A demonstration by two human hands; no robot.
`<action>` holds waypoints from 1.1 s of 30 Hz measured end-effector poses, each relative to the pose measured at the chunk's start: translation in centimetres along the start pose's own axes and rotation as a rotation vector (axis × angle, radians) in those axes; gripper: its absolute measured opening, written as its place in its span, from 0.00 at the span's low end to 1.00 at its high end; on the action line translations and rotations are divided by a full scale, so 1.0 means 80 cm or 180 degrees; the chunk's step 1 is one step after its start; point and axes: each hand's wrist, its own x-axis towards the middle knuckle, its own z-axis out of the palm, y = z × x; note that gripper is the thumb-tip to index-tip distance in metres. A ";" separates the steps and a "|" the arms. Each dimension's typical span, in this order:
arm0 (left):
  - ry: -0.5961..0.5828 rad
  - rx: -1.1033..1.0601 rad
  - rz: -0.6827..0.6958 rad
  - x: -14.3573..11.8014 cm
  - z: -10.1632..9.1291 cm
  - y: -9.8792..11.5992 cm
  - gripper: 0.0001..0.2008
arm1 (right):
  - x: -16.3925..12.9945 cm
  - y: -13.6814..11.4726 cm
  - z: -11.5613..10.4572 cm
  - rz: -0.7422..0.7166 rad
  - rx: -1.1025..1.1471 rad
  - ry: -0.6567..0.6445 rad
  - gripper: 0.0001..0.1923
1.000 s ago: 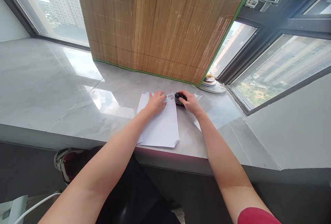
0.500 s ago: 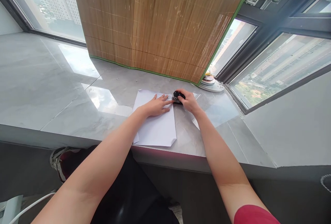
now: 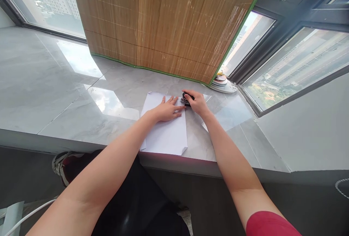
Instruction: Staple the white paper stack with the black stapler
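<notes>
White paper sheets [image 3: 165, 136] lie on the grey stone sill, reaching its front edge, with the lower right corner curled up. My left hand [image 3: 167, 110] rests flat on the upper part of the paper, fingers spread toward the right. At the paper's upper right edge is a black stapler [image 3: 187, 99], and my right hand [image 3: 197, 102] is closed around it. The stapler's jaw end is close to my left fingertips. Whether the paper's edge sits between its jaws cannot be made out.
A bamboo blind [image 3: 163, 21] with green edging hangs behind the paper. Stacked plates or discs [image 3: 222, 83] stand in the window corner. A clear plastic sheet [image 3: 231, 114] lies right of my right hand. The sill's front edge [image 3: 89, 143] runs before my legs.
The view has shifted slightly. My right hand and the stapler have turned a little at the paper's edge. My left hand stays flat on the paper.
</notes>
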 end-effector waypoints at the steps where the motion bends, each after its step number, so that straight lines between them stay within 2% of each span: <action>1: -0.0016 -0.0008 -0.0013 0.000 0.000 0.001 0.27 | 0.000 0.000 0.001 0.0013 -0.0017 0.0019 0.21; 11: -0.0078 -0.0052 -0.0061 -0.003 -0.005 0.008 0.28 | -0.001 -0.003 0.010 0.0014 -0.0349 0.0108 0.21; 33: -0.0050 -0.0126 -0.0063 -0.001 -0.004 0.007 0.26 | -0.004 -0.012 0.019 0.0084 -0.1053 -0.0068 0.19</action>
